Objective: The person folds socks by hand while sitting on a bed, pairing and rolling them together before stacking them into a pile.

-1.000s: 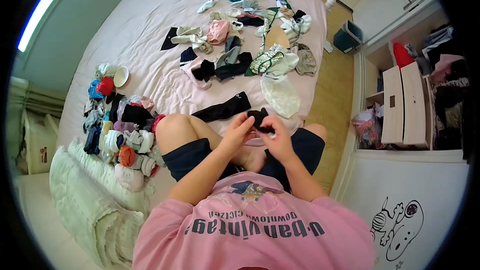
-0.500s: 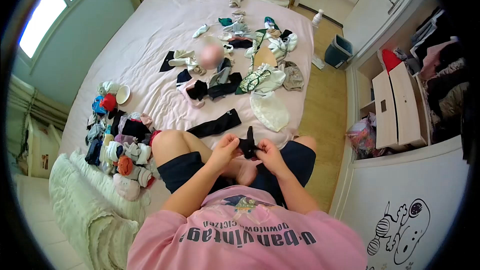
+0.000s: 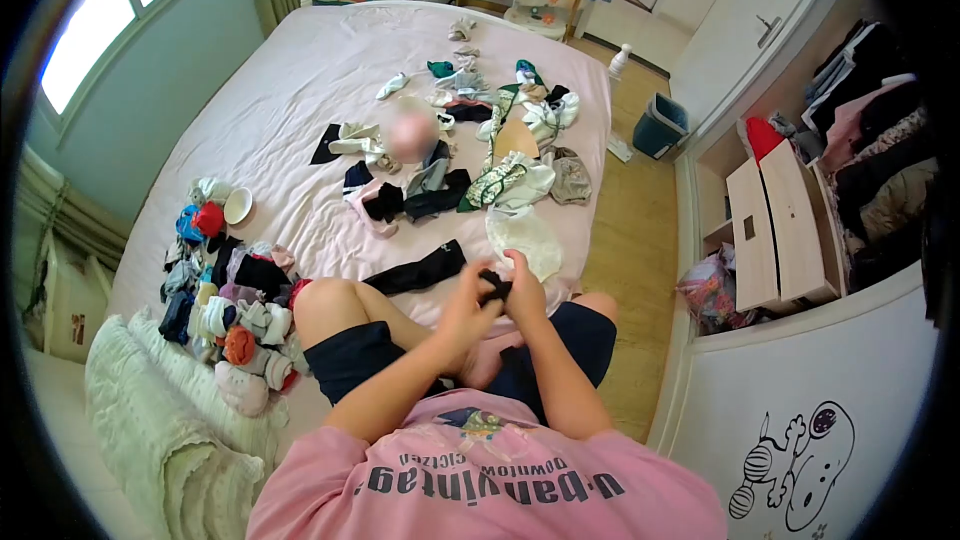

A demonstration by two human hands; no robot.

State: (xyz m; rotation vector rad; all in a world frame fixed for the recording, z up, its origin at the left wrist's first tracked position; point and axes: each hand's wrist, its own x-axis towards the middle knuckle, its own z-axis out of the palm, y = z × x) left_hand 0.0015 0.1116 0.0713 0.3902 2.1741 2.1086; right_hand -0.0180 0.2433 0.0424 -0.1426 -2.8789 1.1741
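Observation:
Above my crossed legs, a small black cloth bundle (image 3: 495, 286) is held between both hands. My left hand (image 3: 466, 312) has its fingers curled around the bundle's left side. My right hand (image 3: 525, 292) grips its right side, with the index finger raised. Just beyond my knees lies a long black sock (image 3: 418, 268), stretched out on the pink sheet. A white cloth piece (image 3: 525, 240) rests flat past my right hand. Farther off are a dark grey sock (image 3: 440, 196), a green patterned cloth (image 3: 495, 180) and a beige garment (image 3: 570, 178).
On the left, a heap of rolled socks (image 3: 240, 305) sits by a white bowl (image 3: 238, 205) and a folded quilt (image 3: 165, 430). To the right stand an open wardrobe with drawer fronts (image 3: 780, 230) and a blue bin (image 3: 660, 126). Several loose clothes are spread over the bed (image 3: 290, 70).
The view has shifted, so more of the far room shows. The black cloth, earlier stretched between both hands, is now bunched up, and my hands have closed in around it.

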